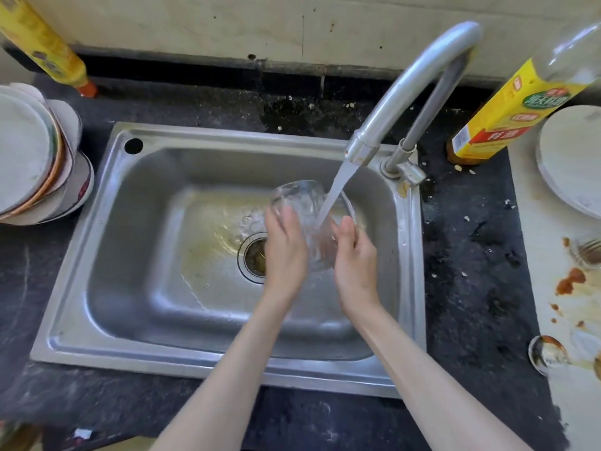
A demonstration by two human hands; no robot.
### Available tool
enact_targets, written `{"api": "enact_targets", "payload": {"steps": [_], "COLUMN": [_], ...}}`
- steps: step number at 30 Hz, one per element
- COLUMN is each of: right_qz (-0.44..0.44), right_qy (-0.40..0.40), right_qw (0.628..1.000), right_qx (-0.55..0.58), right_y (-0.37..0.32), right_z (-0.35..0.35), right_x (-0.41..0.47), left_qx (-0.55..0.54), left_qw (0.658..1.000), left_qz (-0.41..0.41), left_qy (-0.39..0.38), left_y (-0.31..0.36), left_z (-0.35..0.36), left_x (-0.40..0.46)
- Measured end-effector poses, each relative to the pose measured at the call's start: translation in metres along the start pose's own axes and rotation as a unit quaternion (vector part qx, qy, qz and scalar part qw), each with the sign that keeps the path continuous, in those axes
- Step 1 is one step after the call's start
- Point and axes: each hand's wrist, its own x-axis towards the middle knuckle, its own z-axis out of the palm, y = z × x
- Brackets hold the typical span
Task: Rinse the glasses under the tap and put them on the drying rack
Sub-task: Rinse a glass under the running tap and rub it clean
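Observation:
A clear drinking glass point(304, 203) is held over the steel sink point(136, 288), tilted with its base toward the far left. Water runs from the curved tap point(406, 89) and strikes the glass near its rim. My left hand point(284, 252) grips the glass from the left side. My right hand point(354, 258) grips it from the right, thumb against the wall of the glass. Motion blur softens the glass and fingers. No drying rack is in view.
A stack of plates and bowls point(35, 157) stands left of the sink. Yellow-labelled bottles stand at the back left point(42, 43) and back right point(507, 115). On the stained right counter lie a white plate point(575, 161), a dirty spoon point(546, 354) and a fork point(588, 252).

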Motion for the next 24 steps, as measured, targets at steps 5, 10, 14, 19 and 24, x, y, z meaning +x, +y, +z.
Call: {"api": "enact_targets", "payload": {"steps": [5, 10, 14, 19, 24], "right_qz": [0.032, -0.007, -0.021, 0.017, 0.059], "right_qy": [0.007, -0.034, -0.086, -0.108, -0.133], "right_qw": [0.999, 0.999, 0.995, 0.988, 0.986], "right_qx": [0.011, -0.036, -0.044, -0.113, -0.078], "right_y": [-0.002, 0.002, -0.001, -0.029, -0.026], "right_z": [-0.001, -0.007, -0.007, -0.002, 0.009], "right_x": [-0.001, -0.006, -0.012, 0.012, 0.005], "left_qx": [0.02, -0.026, -0.048, -0.039, -0.067], "left_qw": [0.999, 0.999, 0.997, 0.999, 0.997], "left_qz": [0.031, -0.025, -0.058, -0.027, -0.042], "left_qy": [-0.025, -0.009, -0.014, -0.017, -0.001], "left_y": [0.001, 0.0, 0.003, 0.0, -0.001], "left_z": [0.0, -0.006, -0.021, -0.019, -0.027], "left_x": [-0.009, -0.011, 0.01, -0.009, -0.004]}}
